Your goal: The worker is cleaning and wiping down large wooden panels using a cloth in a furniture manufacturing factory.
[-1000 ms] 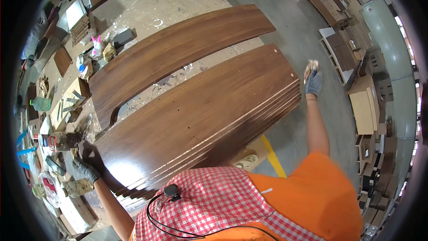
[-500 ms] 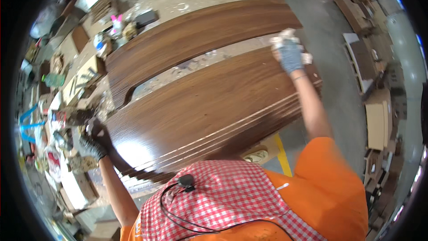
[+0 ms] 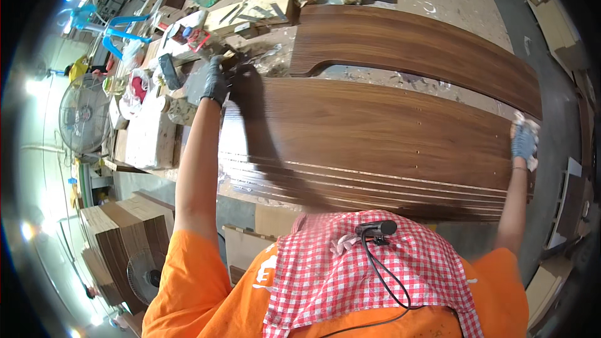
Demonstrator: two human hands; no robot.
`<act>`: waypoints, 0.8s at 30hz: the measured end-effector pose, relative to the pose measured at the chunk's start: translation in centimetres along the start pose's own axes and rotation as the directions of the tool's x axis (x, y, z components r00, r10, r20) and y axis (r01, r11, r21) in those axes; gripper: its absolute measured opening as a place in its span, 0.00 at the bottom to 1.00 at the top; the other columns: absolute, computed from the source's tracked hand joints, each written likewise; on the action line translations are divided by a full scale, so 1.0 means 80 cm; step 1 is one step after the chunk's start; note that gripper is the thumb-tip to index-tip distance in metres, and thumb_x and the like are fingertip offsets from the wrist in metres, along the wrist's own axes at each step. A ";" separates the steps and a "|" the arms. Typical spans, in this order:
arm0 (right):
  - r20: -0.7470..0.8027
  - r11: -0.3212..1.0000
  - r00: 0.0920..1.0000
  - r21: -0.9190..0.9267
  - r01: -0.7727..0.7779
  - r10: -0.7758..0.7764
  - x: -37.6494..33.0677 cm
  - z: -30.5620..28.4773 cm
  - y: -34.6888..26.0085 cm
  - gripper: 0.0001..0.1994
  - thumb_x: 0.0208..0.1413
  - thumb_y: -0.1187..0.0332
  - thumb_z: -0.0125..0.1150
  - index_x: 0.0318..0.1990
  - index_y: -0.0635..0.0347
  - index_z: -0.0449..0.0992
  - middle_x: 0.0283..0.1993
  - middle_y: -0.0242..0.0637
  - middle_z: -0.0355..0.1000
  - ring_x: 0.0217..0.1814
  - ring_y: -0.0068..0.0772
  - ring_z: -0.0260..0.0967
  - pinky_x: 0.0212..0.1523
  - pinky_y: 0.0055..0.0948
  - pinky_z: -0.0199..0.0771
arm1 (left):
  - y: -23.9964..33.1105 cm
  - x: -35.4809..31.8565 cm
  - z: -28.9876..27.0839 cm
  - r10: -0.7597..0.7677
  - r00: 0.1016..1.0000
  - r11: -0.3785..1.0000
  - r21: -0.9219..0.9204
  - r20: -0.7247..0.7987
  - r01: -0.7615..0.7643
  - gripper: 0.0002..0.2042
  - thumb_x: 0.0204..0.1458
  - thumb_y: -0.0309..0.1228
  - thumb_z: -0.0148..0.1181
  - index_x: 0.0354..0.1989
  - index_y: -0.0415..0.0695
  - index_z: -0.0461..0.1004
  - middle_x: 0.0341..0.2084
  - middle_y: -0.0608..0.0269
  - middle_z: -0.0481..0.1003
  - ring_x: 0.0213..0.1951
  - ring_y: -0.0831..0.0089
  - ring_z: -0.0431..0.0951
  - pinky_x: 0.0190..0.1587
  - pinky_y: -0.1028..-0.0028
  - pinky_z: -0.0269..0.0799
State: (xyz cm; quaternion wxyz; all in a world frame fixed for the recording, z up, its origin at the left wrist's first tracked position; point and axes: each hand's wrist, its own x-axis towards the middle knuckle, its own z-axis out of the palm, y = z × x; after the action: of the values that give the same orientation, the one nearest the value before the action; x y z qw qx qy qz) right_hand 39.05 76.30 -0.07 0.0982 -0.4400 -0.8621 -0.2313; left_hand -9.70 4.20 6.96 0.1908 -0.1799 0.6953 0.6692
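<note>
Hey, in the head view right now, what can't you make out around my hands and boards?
Head view:
- Left hand: whether it grips anything; its own back and the dark clutter hide this.
- Right hand: its palm, hidden by its back and the pale cloth.
- Board stack: its lower near edge, partly behind the checked apron.

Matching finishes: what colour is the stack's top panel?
The top panel is grained brown; see the head view.

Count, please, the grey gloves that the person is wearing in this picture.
2: one on the left hand, beside the left end of the stacked boards; one on the right hand, with a whitish cloth at their right end. Both are visible.
</note>
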 end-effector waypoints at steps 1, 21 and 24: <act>0.236 0.965 0.952 0.130 -0.228 0.193 0.005 -0.047 -0.028 0.19 0.64 0.52 0.39 0.44 0.52 0.74 0.36 0.47 0.74 0.40 0.46 0.73 0.43 0.44 0.73 | 0.005 -0.039 0.017 0.148 0.979 0.986 0.100 -0.137 -0.135 0.17 0.48 0.45 0.56 0.38 0.45 0.74 0.29 0.58 0.76 0.23 0.70 0.75 0.28 0.69 0.72; 0.408 0.042 0.867 0.898 -0.437 0.287 0.133 0.094 0.216 0.16 0.61 0.65 0.47 0.49 0.68 0.72 0.49 0.43 0.73 0.49 0.29 0.72 0.46 0.18 0.73 | 0.053 -0.039 0.020 0.343 0.922 0.817 -0.428 -0.179 -0.387 0.20 0.50 0.40 0.49 0.49 0.45 0.70 0.38 0.56 0.78 0.38 0.60 0.76 0.41 0.66 0.73; 0.376 0.226 0.871 0.862 -0.454 0.316 0.119 0.071 0.228 0.15 0.61 0.62 0.49 0.46 0.65 0.74 0.41 0.37 0.74 0.38 0.24 0.71 0.35 0.18 0.70 | 0.088 -0.097 0.048 0.325 0.877 0.813 -0.368 -0.355 -0.451 0.19 0.49 0.39 0.48 0.46 0.44 0.72 0.37 0.56 0.78 0.36 0.58 0.76 0.40 0.65 0.73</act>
State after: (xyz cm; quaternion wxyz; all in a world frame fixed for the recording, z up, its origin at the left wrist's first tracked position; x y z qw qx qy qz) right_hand 48.26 95.05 4.21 0.3331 -0.5140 -0.7024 0.3627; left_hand -6.46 8.28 16.82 -0.0954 -0.1622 0.5673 0.8017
